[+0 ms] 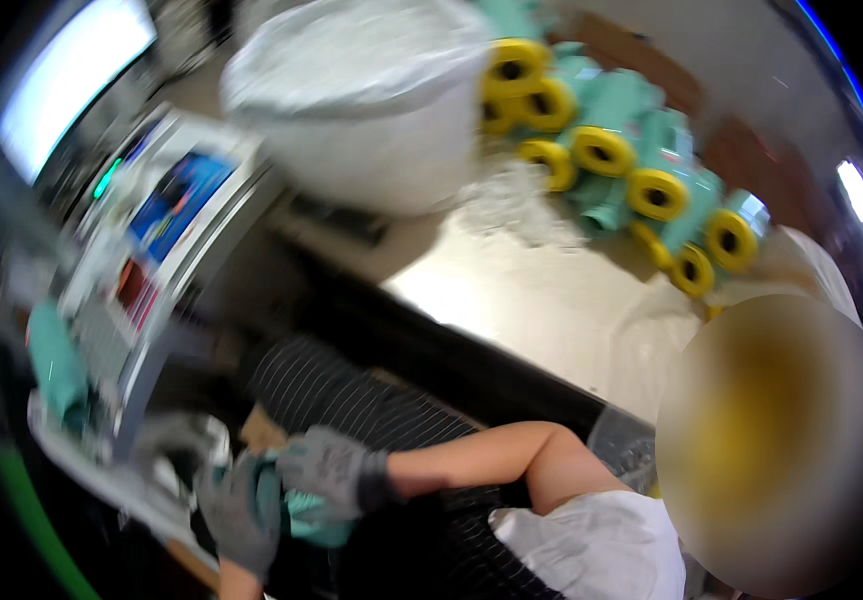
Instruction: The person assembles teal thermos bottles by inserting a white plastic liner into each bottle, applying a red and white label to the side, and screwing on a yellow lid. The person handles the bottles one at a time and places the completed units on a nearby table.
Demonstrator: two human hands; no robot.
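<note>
Left hand and right hand around teal part, not yet set down; yellow-ended parts piled ahead-right of both.

Your left hand and right hand wear matching grey work gloves. At your right hand's wrist the glove ends in a near-black cuff; past it, your forearm is bare, and farther back sits a loose white sleeve. Just beyond that hand you show black trousers with thin pale stripes; plain black cloth lies nearer you than the hand.
</note>
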